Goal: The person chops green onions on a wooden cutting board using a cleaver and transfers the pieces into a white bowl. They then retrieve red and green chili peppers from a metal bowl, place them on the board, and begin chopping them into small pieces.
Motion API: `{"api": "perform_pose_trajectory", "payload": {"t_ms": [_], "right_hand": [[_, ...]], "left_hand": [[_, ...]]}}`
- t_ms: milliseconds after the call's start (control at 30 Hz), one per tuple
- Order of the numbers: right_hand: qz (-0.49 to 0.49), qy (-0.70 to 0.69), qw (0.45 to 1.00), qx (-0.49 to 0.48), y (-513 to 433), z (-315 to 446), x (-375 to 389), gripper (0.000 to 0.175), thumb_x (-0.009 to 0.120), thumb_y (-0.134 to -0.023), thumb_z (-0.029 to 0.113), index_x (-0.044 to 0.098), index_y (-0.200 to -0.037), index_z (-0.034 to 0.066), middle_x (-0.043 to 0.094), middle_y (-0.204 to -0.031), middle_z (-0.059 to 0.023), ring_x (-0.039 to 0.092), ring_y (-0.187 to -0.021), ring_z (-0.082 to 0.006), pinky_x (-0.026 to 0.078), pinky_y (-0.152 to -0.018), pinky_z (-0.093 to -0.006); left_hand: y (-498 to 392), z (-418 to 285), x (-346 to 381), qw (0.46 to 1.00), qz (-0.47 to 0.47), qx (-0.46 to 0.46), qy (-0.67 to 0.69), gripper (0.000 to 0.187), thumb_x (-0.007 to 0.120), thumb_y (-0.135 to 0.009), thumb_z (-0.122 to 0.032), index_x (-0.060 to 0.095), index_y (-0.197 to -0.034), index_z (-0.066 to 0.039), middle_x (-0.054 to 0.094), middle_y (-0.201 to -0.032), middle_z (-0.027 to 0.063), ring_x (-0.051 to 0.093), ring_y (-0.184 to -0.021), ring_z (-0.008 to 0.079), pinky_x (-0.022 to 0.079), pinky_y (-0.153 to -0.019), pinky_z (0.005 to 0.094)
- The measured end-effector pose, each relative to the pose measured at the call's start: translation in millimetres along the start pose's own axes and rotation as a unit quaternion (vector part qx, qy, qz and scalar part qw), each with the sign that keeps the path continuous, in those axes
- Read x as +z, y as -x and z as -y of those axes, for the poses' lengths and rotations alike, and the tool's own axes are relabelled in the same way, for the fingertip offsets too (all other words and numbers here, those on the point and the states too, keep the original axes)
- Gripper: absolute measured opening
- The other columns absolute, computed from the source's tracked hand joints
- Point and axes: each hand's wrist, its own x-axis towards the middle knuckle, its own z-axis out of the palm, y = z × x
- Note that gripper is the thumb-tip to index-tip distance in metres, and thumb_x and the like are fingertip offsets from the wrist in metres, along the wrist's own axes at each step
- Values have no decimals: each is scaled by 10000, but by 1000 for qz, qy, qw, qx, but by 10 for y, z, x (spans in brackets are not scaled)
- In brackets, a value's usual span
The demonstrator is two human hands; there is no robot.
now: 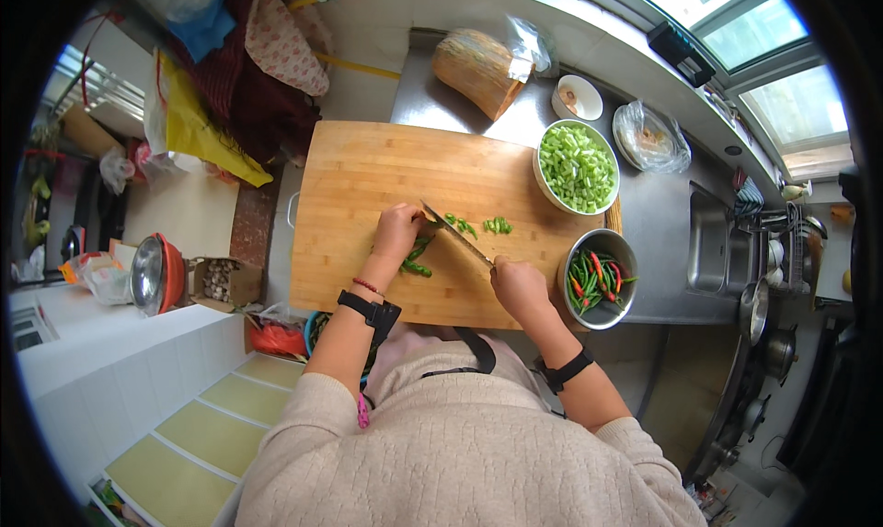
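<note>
My right hand (pixel 521 287) is closed round the handle of a kitchen knife (pixel 458 234), whose blade slants up and left across the bamboo cutting board (pixel 372 161). At the blade's far end my left hand (pixel 400 232) has its fingers bent over the board; green chilli is at the fingertips, but the grip is partly hidden. Whole green chillies (pixel 416 267) lie beside and below this hand. Right of the blade are small piles of cut green chilli (pixel 497 225). A metal bowl (pixel 626 312) at the board's right edge holds red and green chillies.
A bowl of chopped green vegetable (pixel 578 166) stands at the board's upper right corner. Behind are a large cut gourd or squash (pixel 476 70), a small white bowl (pixel 586 89) and a plastic-covered plate (pixel 650 137). A steel sink (pixel 708 244) is farther right.
</note>
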Motion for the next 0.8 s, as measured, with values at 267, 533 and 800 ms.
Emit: {"api": "perform_pose_trajectory", "payload": {"t_ms": [267, 533, 800], "right_hand": [[-4, -39, 999, -2, -71, 21, 47, 211, 577, -905, 231, 628, -866, 30, 668, -761, -237, 657, -700, -431, 532, -645, -533], [40, -22, 999, -4, -41, 81, -120, 214, 566, -909, 230, 630, -880, 28, 671, -769, -235, 661, -721, -432, 529, -657, -540], [12, -29, 999, 5, -143, 104, 106, 226, 566, -920, 250, 625, -881, 36, 670, -770, -241, 661, -726, -432, 526, -646, -542]], "left_hand": [[33, 21, 2, 999, -7, 33, -27, 88, 673, -752, -30, 725, -821, -13, 667, -800, 184, 655, -736, 351, 527, -665, 401], [48, -32, -3, 1000, -3, -5, 2, 67, 690, -718, -18, 721, -778, -13, 669, -796, 173, 653, -754, 350, 542, -699, 411], [53, -16, -11, 999, -17, 22, -28, 70, 684, -739, -56, 725, -781, -18, 667, -792, 176, 651, -739, 360, 532, -682, 418]]}}
